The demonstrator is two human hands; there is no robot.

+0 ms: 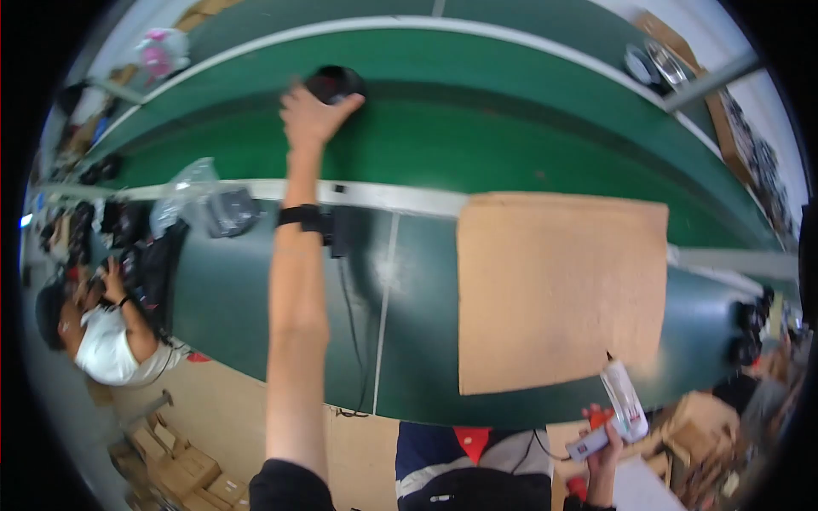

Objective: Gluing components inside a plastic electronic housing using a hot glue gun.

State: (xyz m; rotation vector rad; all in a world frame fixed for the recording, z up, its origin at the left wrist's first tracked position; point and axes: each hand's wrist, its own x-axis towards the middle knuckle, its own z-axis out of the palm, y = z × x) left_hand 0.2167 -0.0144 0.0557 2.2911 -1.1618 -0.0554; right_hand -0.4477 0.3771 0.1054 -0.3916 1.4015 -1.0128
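Observation:
My left arm stretches far forward over the green belt (443, 140). At its end, my left hand (313, 115) is closed round the near side of a black rounded object (337, 83), thumb at the right and fingers at the left. Motion blurs the fingers, and the object's kind cannot be made out. Low at the right, my right hand (603, 451) grips a white glue gun (625, 399) by its handle. Its dark nozzle points up and away, over the near edge of a brown cardboard sheet (558, 289). A cord trails from the handle toward my lap.
The cardboard lies on the dark green table (417, 315). A clear plastic bag (192, 192) and a grey packet (230, 213) lie at the left. A co-worker (115, 341) sits beyond them. Cardboard boxes (183, 464) stand on the floor; metal parts (665, 64) lie far right.

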